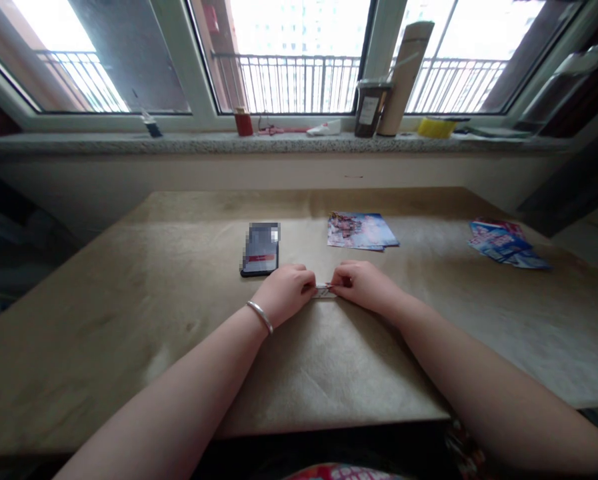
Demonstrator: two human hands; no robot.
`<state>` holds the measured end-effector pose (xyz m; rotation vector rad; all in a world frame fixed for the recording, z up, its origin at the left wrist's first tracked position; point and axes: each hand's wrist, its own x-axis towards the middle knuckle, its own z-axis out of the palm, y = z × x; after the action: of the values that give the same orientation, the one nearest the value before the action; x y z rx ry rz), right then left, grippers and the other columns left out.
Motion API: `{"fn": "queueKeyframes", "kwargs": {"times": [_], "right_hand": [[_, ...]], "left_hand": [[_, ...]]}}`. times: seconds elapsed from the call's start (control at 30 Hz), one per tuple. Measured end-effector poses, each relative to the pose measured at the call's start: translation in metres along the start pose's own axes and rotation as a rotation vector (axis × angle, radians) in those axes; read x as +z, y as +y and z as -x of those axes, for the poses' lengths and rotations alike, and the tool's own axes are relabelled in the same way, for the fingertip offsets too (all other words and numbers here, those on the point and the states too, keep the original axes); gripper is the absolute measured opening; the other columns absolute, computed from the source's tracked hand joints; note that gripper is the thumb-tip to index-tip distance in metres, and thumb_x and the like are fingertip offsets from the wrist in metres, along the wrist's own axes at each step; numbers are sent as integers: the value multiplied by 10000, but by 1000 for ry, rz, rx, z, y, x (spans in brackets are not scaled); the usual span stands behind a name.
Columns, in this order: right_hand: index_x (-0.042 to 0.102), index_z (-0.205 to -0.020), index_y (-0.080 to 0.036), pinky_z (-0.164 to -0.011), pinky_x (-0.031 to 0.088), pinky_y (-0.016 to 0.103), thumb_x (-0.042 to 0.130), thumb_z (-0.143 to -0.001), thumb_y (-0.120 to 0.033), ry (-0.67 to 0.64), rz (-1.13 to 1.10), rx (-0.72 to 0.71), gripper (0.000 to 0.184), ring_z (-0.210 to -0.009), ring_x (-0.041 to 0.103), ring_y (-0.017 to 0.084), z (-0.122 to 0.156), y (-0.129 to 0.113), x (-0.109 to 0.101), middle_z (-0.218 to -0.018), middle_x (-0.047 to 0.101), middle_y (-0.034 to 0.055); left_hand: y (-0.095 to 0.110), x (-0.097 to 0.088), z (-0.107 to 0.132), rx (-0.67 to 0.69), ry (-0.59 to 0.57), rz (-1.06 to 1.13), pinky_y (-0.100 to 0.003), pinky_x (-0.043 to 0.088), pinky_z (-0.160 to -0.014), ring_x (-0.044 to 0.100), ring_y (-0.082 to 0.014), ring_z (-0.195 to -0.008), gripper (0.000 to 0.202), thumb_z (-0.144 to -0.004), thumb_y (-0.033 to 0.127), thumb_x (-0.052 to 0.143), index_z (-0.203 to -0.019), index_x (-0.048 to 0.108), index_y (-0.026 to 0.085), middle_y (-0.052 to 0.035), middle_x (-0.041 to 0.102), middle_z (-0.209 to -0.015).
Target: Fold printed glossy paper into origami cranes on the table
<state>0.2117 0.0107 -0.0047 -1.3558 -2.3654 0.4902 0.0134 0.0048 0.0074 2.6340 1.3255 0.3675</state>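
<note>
From the head camera, the left hand (286, 292) and right hand (366, 285) rest on the brown surface (129, 320), fingers curled. Each pinches one end of a small pale paper piece (323, 291) held between them. A phone (261, 250) lies just beyond the left hand. A stack of picture cards (361, 231) lies just beyond the right hand. More cards (506, 245) sit well off to the right.

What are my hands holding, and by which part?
A small pale paper piece, pinched at both ends: left hand on one end, right hand on the other.
</note>
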Motion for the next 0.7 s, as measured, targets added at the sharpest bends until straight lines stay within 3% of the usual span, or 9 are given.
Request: {"fn": "queueKeyframes", "kwargs": {"times": [0.5,0.6,0.7], "right_hand": [[676,-739,-217,-574,333,223,637,-766,-263,-77,146,35,66,-687,548,126,3,1,-15,-763,642,0],[677,-775,-224,-587,350,229,616,-788,-292,-55,152,15,91,-690,560,128,4,1,-15,-784,647,3],[648,-838,-220,-612,383,238,608,-789,-293,7,89,23,97,-686,567,132,5,0,-12,-780,638,5]], "left_hand": [[-2,-1,-2,-24,-18,88,-250,428,-683,566,-153,-732,89,-796,181,617,-724,666,164,-23,618,-739],[-2,-2,-2,-26,-11,108,-263,428,-697,562,-164,-746,100,-804,199,597,-727,650,162,-29,611,-737],[-3,-1,-1,-65,21,151,-265,432,-697,571,-161,-751,65,-814,186,571,-847,625,169,-23,627,-768]]}}
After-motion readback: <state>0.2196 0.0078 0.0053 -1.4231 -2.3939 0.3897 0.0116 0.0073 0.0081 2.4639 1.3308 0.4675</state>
